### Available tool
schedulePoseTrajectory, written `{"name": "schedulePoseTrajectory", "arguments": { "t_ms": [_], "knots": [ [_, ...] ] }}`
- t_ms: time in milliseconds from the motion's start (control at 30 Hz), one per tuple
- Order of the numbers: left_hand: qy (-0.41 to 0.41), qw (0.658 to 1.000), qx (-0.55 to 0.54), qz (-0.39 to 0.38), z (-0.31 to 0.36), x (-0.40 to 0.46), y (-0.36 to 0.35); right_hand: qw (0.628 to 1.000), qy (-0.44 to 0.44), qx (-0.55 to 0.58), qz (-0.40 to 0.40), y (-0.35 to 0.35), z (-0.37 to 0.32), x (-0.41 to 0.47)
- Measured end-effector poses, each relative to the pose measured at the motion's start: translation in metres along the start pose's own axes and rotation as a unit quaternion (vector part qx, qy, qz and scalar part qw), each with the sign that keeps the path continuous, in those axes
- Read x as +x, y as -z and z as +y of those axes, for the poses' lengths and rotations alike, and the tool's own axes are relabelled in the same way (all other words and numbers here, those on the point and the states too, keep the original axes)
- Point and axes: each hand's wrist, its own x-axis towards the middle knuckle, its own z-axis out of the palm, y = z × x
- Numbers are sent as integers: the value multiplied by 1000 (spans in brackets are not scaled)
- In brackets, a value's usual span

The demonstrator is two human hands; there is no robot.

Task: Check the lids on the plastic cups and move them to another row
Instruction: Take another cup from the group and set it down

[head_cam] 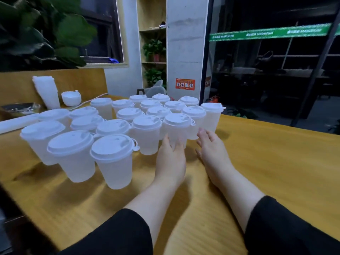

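Note:
Several white translucent plastic cups with white lids stand in rows on the yellow wooden table (257,162). My left hand (171,159) reaches forward, and its fingers wrap the lower wall of the nearest right-hand lidded cup (177,124), which stands upright. My right hand (211,148) hovers just right of that cup with its palm turned toward it and fingers apart, holding nothing. Another lidded cup (212,115) stands at the right end of the group, behind my right hand. Three larger-looking cups (112,159) stand closest at the front left.
At the back left lie a tilted stack of white cups (47,91), a small stack of lids (71,98) and a dark tray (20,108). A long white tube (16,123) lies along the left edge. The table's right edge drops off toward a dark room.

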Motion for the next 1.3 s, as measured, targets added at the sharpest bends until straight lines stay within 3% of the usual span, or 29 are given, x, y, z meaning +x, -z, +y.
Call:
{"name": "schedulePoseTrajectory", "arguments": {
  "t_ms": [167, 333, 533, 733, 1100, 1233, 1300],
  "knots": [
    [-34, 999, -29, -12, -8, 22, -8, 998, -1, 18, -58, -15, 3, 29],
    [-39, 995, -94, -16, -13, 26, -5, 995, -33, 66, -64, -9, -1, 27],
    [-7, 990, -140, -4, 12, 2, -3, 997, -16, 48, -59, 11, -17, -12],
    [12, 985, -162, -49, 42, -60, -44, 1000, 13, 14, 14, 90, -36, -77],
    [24, 969, -148, -194, 66, -199, -135, 991, -48, -58, 108, 262, -66, -194],
    [7, 977, -128, -169, 73, -204, -140, 991, -68, -28, 112, 284, -64, -202],
    [-17, 983, -122, -134, 83, -193, -142, 985, -63, -69, 144, 292, -60, -199]
  ]
}}
